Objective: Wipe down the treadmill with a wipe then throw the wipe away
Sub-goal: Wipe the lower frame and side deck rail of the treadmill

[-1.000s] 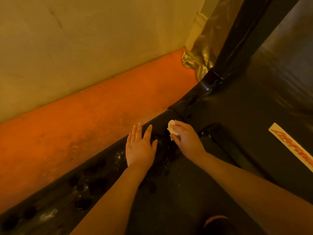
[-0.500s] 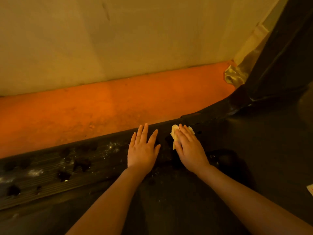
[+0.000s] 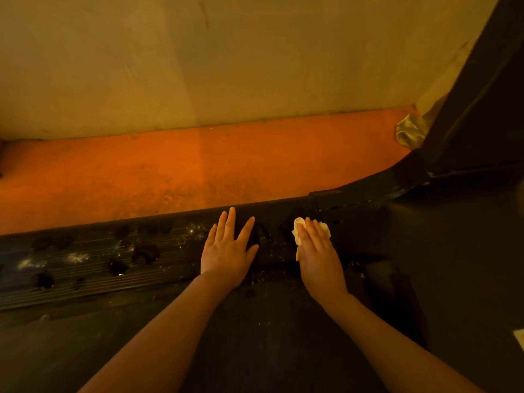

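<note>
Head view: the wipe point(image 3: 298, 231) is pressed flat under the straight fingers of the right hand point(image 3: 317, 252) on the treadmill's ribbed side rail point(image 3: 93, 265). Just beside it, the left hand point(image 3: 226, 251) is laid palm-down, fingers spread, nothing held. Dust specks and dark wet patches are seen along the rail.

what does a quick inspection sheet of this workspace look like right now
surface: treadmill side rail, ribbed, with dusty white specks and dark blotches
job's things: wipe pressed flat on the rail; bin not in view
clutter: crumpled shiny sheet at the wall corner
grips: left hand flat on the rail, fingers straight; right hand flat on the wipe
cables: nothing seen
surroundings: orange floor, beige wall, dark treadmill upright
</note>
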Demonstrator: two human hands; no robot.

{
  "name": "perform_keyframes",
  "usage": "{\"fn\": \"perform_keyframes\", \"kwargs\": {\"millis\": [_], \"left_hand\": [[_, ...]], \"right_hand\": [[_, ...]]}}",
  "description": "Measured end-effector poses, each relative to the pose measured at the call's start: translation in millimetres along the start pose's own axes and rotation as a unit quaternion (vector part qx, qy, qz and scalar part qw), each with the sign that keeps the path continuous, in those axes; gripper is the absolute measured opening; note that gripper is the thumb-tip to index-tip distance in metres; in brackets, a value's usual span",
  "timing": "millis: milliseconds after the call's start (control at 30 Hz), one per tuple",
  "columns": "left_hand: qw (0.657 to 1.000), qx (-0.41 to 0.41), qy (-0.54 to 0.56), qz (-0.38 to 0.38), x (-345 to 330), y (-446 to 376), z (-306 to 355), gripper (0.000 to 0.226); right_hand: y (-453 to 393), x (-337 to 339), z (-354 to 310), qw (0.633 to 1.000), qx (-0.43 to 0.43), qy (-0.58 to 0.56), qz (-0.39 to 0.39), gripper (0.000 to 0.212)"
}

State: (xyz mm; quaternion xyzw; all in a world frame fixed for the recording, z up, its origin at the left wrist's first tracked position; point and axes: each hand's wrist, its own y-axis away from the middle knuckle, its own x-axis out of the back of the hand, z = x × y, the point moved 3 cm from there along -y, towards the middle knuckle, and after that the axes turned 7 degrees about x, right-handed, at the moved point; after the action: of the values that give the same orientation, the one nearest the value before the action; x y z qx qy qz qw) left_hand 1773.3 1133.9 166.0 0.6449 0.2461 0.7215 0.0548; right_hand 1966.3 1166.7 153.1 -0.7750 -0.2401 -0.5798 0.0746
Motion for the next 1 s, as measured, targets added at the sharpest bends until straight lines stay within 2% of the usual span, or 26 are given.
{"fn": "perform_keyframes", "kwargs": {"millis": [333,500,633,767,1000], "left_hand": [[1.0,-0.027,0.002,0.015,-7,-2,-7,0.065],[1.0,-0.017,-0.011,0.003,-4,4,-24,0.065],[1.0,-0.026,-0.003,0.012,-7,3,-28,0.066],[0.999,-0.033,-0.007,0.019,-9,2,-29,0.066],[0.997,-0.067,0.004,0.044,-11,0,-43,0.066]], "right_hand": [[-73,16,4,1.0,0.025,0.005,-0.002,0.077],[-39,8,-5,1.0,0.005,-0.008,0.029,0.076],[0,-6,0,1.0,0.0,-0.008,0.021,0.067],[-23,-2,7,0.999,0.02,0.033,-0.01,0.071],[-71,13,-13,0.999,-0.015,0.001,0.042,0.076]]}}
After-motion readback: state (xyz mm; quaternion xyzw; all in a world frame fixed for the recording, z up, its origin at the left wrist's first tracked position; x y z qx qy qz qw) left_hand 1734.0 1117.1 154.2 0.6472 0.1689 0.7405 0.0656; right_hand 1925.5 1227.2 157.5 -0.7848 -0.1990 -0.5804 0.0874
